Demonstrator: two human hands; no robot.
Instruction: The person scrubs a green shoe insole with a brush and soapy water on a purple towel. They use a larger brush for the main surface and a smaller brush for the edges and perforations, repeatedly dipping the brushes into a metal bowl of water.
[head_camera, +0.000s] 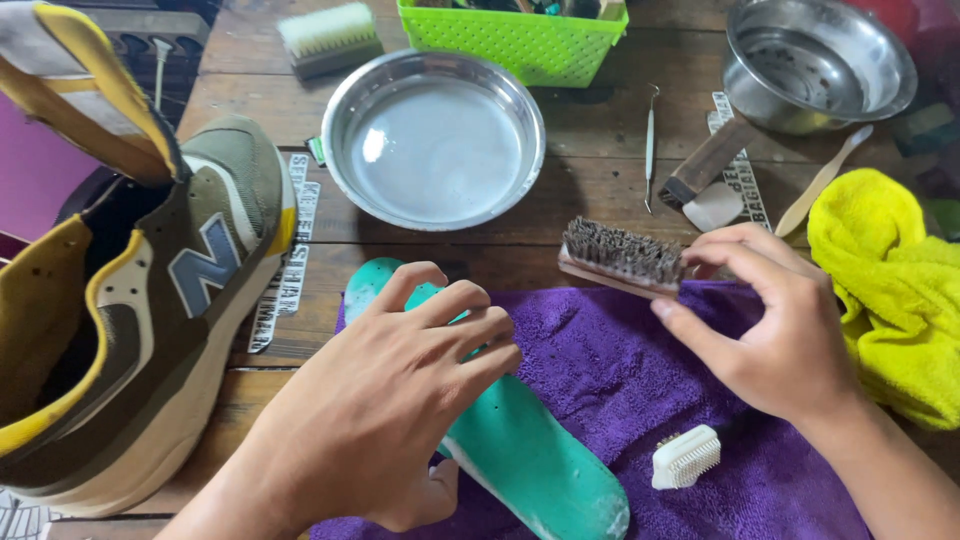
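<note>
My left hand rests with spread fingers on a teal shoe insole that lies on a purple towel. In my right hand is a wooden brush with dark bristles, bristles facing up, just above the towel's far edge. A small white brush lies on the towel below my right hand. An olive and yellow sneaker stands at the left, its tongue pulled up.
A steel bowl of water sits beyond the insole. Farther back are a green basket, a second steel bowl, a pale brush, a metal pick and a wooden spatula. A yellow cloth lies right.
</note>
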